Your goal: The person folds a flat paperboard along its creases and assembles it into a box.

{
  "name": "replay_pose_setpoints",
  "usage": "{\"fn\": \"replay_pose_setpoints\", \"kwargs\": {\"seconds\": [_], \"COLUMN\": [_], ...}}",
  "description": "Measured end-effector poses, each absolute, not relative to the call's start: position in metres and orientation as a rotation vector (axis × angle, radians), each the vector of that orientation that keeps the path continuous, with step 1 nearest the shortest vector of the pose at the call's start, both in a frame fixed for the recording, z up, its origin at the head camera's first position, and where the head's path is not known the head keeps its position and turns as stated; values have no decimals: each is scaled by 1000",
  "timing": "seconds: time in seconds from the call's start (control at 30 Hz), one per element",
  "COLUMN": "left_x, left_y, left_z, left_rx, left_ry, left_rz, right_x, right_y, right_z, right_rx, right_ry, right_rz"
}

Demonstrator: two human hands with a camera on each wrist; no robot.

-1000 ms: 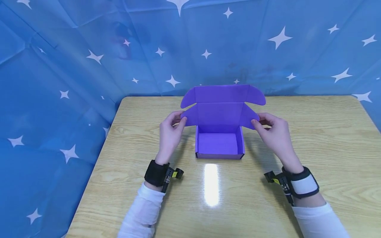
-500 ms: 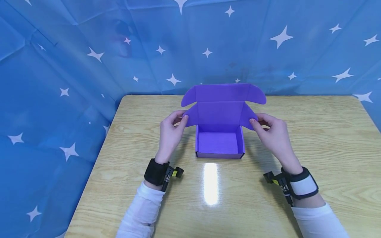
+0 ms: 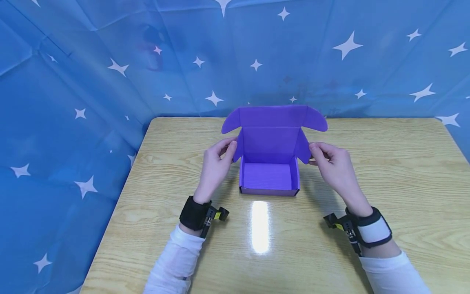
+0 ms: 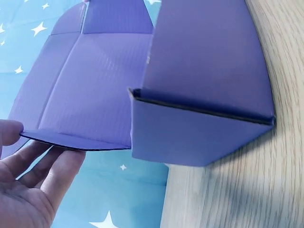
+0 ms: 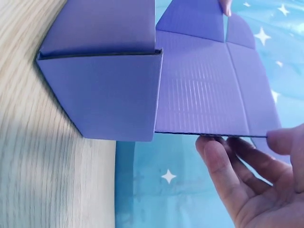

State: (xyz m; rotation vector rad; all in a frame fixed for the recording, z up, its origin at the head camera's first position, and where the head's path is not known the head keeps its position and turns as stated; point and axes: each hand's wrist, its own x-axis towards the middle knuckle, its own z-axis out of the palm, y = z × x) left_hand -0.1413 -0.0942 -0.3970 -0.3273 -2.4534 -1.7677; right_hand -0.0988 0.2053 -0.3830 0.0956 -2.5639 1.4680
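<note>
A purple cardboard box (image 3: 268,176) stands on the table with its lid (image 3: 271,141) raised at the back. My left hand (image 3: 217,163) pinches the lid's left side flap (image 3: 239,145) between thumb and fingers. On the other side, my right hand (image 3: 335,165) pinches the right side flap (image 3: 302,147) the same way. Both flaps angle forward from the lid. Seen from the left wrist, the thumb lies on the inner face of the flap (image 4: 76,141) and the fingers lie behind it. The box's inside shows bare purple cardboard.
The box rests on a light wood-grain table (image 3: 385,171). Behind and to the left hangs a blue cloth with white stars (image 3: 176,61). Each wrist wears a black strap (image 3: 193,213) with a small camera. A bright light reflection lies in front of the box.
Both hands have moved inward, and the two side flaps have folded further forward. The lid's top edge sits slightly lower than half a second ago.
</note>
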Motion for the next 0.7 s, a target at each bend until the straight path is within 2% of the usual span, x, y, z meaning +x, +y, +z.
{"fn": "replay_pose_setpoints", "kwargs": {"seconds": [0.7], "left_x": [-141], "left_y": [-96], "left_z": [-391], "left_rx": [-464], "left_ry": [-2528], "left_rz": [-2073], "right_x": [-97], "right_y": [207], "right_z": [-377], "right_rx": [141], "right_ry": [-2707], "right_rz": [1508]}}
